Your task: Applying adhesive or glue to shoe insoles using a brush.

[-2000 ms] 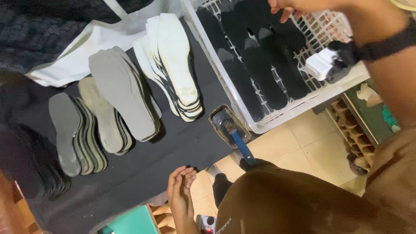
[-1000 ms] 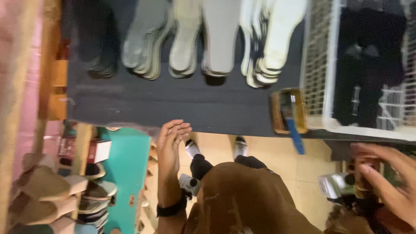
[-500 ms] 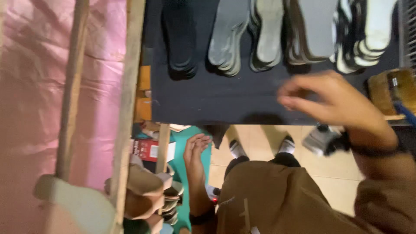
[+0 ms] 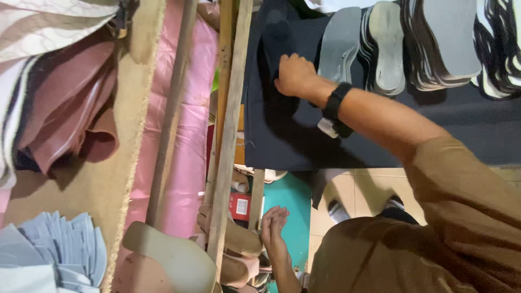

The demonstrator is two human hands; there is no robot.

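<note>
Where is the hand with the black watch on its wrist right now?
In the head view, the right hand is at top centre, resting on the black insoles at the left end of the dark table, beside the grey insoles.

Bare dark table cloth [image 4: 304, 146] open along near edge, below and left of right hand [image 4: 296, 76]. Far side crowded: black insole stack [image 4: 277, 38] under fingers, grey insole stacks [image 4: 380, 49] just beside, touching one another. Left blocked by upright wooden posts [image 4: 230, 135] and pink sheet [image 4: 190, 135]. Left hand [image 4: 273, 228] low, hemmed between post and stacked shoe lasts [image 4: 239, 244]. Tiled floor [image 4: 353, 190] gap beneath table.
</note>
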